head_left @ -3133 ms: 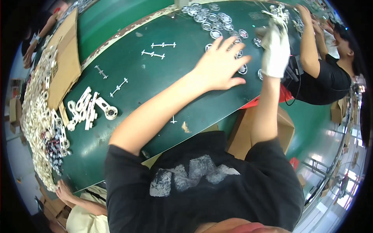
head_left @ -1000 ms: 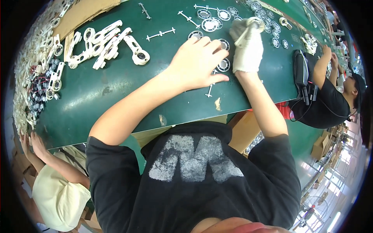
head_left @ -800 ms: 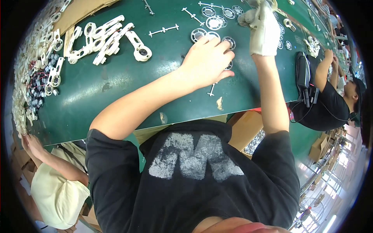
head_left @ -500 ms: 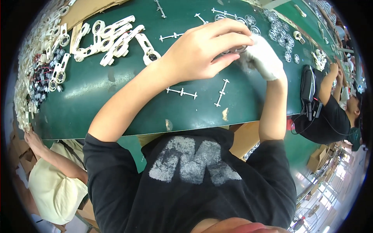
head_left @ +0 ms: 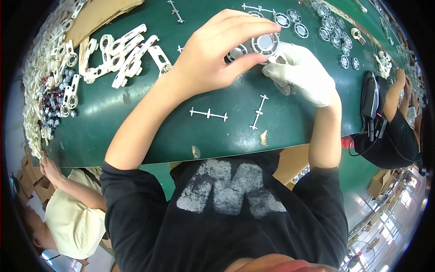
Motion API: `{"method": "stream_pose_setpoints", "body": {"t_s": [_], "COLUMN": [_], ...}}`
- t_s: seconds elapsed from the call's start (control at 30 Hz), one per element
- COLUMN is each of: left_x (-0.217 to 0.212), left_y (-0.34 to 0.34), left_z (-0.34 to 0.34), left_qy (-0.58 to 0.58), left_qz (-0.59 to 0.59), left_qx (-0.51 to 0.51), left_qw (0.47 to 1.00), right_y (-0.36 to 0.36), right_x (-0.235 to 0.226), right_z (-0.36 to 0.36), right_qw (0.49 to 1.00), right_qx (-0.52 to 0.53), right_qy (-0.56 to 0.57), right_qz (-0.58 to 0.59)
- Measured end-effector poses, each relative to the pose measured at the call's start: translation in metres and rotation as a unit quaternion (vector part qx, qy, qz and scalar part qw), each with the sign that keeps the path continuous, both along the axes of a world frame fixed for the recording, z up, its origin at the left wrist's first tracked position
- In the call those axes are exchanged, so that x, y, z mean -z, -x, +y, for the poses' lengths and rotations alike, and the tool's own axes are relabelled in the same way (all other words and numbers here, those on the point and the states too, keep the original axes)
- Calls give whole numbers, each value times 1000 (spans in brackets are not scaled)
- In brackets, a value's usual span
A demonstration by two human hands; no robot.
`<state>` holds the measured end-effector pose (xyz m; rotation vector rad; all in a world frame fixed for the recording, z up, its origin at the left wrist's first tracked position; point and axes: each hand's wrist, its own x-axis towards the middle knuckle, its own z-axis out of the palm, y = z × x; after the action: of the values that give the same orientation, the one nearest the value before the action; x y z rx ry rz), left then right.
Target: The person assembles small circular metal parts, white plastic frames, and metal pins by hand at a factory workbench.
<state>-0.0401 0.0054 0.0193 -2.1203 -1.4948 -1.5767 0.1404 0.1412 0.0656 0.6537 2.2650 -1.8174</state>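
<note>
Between the thumb and fingers of my bare left hand [head_left: 213,52] is a round, silver-rimmed part [head_left: 265,44] with a pale disc in its middle. My right hand [head_left: 302,71], in a white glove, is closed on the near right edge of the same part, where a small white piece shows. Just behind my left thumb, a similar round part [head_left: 236,53] lies on the green table [head_left: 163,131], partly covered by that hand. Closer to me rest two thin white rods with cross-shaped ends, one crosswise [head_left: 208,114] and one lengthwise [head_left: 258,112].
Several more ring parts [head_left: 335,41] lie at the far right. White plastic housings [head_left: 122,54] spread over the left side, beside a heap of white parts and wired connectors [head_left: 52,99]. A black bag [head_left: 371,104] sits at the right edge. Co-workers are at both sides.
The round part has turned its face into view between my hands. My left hand has shifted slightly left, and the gloved hand has come lower beneath the part's edge.
</note>
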Motion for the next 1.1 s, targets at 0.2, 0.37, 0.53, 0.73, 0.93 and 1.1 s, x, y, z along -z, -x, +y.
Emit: {"method": "stream_pose_setpoints", "body": {"t_s": [0.2,0.37,0.53,0.73,0.93,1.1], "left_x": [-4,-8,-9,-1,-1,-5], "left_y": [-11,1,3,-8,-15,-10], "left_z": [-7,-7,-6,-5,-8,-9], "left_qy": [104,87,61,42,113,188], "left_qz": [-53,-27,3,-7,-71,-156], "left_qx": [-9,29,35,9,-4,54], "left_qw": [993,995,997,999,991,968], "right_y": [-1,0,-3,-3,-3,-8], "right_x": [2,-2,0,1,-6,5], "right_z": [-4,-6,-4,-5,-10,-3], "right_qw": [1000,999,999,999,999,997], "right_qx": [-16,-12,-11,-8,-21,-12], "right_qy": [-13,-40,-53,-49,-29,72], "right_qz": [-10,-18,7,11,-18,37]}}
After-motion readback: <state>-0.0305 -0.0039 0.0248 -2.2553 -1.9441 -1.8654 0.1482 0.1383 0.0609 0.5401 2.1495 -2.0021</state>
